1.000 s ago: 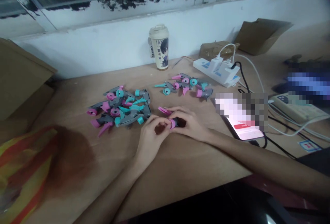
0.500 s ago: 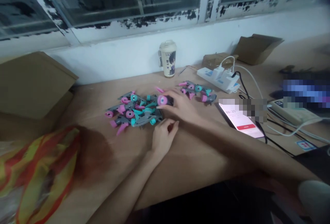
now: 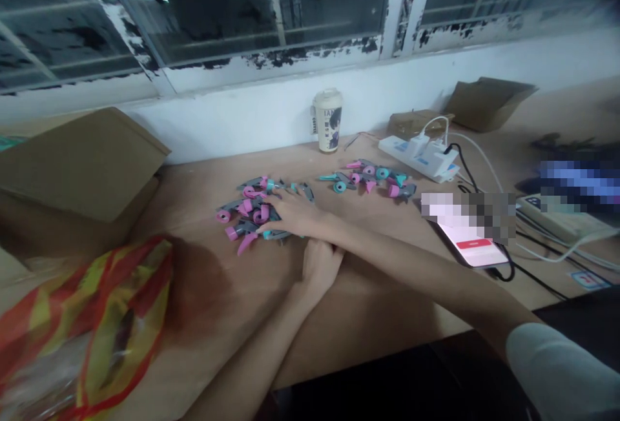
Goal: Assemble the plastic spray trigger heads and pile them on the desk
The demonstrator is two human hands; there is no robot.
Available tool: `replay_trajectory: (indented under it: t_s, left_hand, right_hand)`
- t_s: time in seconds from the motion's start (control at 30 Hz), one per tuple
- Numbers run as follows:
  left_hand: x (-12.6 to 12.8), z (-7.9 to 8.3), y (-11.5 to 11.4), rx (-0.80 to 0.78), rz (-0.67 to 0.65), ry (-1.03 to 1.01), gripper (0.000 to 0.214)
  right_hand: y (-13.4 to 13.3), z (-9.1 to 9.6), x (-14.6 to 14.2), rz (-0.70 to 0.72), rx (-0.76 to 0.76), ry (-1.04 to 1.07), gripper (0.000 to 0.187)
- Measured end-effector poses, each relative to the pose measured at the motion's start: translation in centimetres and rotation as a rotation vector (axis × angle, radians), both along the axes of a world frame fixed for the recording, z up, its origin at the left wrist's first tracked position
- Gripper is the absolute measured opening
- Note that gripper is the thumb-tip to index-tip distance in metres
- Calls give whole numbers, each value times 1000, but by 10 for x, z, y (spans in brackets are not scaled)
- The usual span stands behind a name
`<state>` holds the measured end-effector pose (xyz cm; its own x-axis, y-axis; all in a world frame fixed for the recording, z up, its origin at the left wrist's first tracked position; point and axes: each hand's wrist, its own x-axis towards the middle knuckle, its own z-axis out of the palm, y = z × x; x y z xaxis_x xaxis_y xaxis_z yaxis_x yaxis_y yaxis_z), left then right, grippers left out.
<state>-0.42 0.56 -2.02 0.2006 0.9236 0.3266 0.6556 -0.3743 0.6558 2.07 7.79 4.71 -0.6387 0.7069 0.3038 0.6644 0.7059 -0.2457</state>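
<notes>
My right hand (image 3: 298, 213) reaches across to the left, its fingers spread over the right side of a pile of small plastic pieces (image 3: 246, 206). These are grey with pink or teal rings and flaps; the fingers hide some of them. Below it, my left hand (image 3: 320, 263) rests on the table with its fingers curled, partly covered by the right wrist. I see nothing in the left hand. Farther right lies a smaller group of the same pieces (image 3: 369, 171), with a teal-ringed one (image 3: 339, 186) at its left end.
A lidded cup (image 3: 328, 121) stands by the wall. To the right are a power strip (image 3: 419, 157), cables and a lit phone (image 3: 472, 243). Cardboard boxes (image 3: 92, 169) and a red-yellow bag (image 3: 121, 324) occupy the left side.
My right hand has let go of a ringed piece and moved left over the pile. A teal-ringed piece now shows in the right group. My left hand stays curled on the table.
</notes>
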Motion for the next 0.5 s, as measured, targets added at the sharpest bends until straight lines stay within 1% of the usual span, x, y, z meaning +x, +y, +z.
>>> replay_trajectory:
  t_s: [0.1, 0.17, 0.27, 0.33, 0.4, 0.5]
  left_hand:
    - [2, 8, -2, -16, 42, 16, 15]
    - [2, 12, -4, -19, 31, 5, 20]
    - [2, 13, -4, -17, 2, -22, 22]
    - [3, 12, -3, -23, 8, -34, 21]
    - [3, 10, -3, -31, 7, -40, 20]
    - [3, 8, -2, -29, -1, -41, 20]
  right_hand:
    - [9, 4, 34, -24, 37, 20, 62]
    - [22, 3, 64, -73, 51, -16, 50]
    - [42, -3, 114, -168, 86, -83, 34]
    - [52, -9, 143, -206, 98, -108, 31]
    - [59, -17, 161, -214, 108, -131, 32]
    - [65, -27, 169, -216, 139, -151, 38]
